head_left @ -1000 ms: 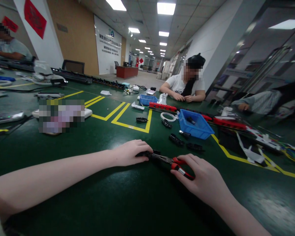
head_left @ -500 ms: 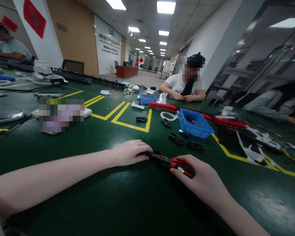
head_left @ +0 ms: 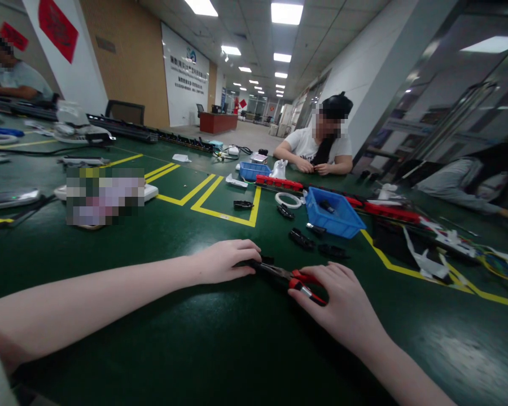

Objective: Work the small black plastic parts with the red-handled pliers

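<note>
Left hand (head_left: 226,262) pinches the black part (head_left: 248,263), likely to brace it against the pliers (head_left: 279,272); right hand (head_left: 342,299) is wrapped round the red handles (head_left: 308,291), probably well back for leverage. Pliers sit low over the table (head_left: 186,344) between both hands, nose towards the part, long axis slanting from near right to far left; tip bite too small to tell

support: dark green tabletop (head_left: 186,344), glossy, yellow tape (head_left: 241,221) laid in angular outlines. directly on it: larger blue tray (head_left: 334,225); white ring (head_left: 287,206) just left of the tray; small black parts (head_left: 302,239) in front, another black piece (head_left: 242,204) within a taped outline; smaller blue tray (head_left: 254,171) farther back.
</note>
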A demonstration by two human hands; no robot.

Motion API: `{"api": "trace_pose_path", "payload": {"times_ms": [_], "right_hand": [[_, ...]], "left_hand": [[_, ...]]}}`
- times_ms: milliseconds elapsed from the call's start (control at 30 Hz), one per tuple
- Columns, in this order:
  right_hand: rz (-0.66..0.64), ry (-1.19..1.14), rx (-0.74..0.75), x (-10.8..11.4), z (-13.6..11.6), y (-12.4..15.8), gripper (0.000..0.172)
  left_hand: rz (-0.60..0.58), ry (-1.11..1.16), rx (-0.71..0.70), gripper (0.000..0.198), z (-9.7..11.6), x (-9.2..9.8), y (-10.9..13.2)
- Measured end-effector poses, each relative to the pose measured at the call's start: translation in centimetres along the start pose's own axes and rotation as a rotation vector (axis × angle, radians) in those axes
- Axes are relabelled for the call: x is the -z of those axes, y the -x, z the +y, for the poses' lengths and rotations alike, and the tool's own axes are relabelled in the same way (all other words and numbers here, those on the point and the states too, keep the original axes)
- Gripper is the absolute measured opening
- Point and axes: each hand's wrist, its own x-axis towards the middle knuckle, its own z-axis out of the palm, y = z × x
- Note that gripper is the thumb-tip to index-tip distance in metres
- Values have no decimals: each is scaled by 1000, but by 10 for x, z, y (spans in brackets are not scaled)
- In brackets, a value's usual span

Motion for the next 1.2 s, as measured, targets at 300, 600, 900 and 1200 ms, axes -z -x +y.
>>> {"api": "trace_pose_path", "payload": {"times_ms": [300,600,900,1200], "right_hand": [[-7,36,46,-1,2,0,30],[-180,9,-45,-2,0,1,38],[-215,-2,-43,-1,0,1,32],[-88,90,21,1,1,4,34]], "left_hand": [[10,-28,-16,22,1,1,-2],[17,9,-26,19,0,0,-2],[49,31,-66,20,-5,-3,-1],[-4,34,-15,28,-2,-1,0]]}}
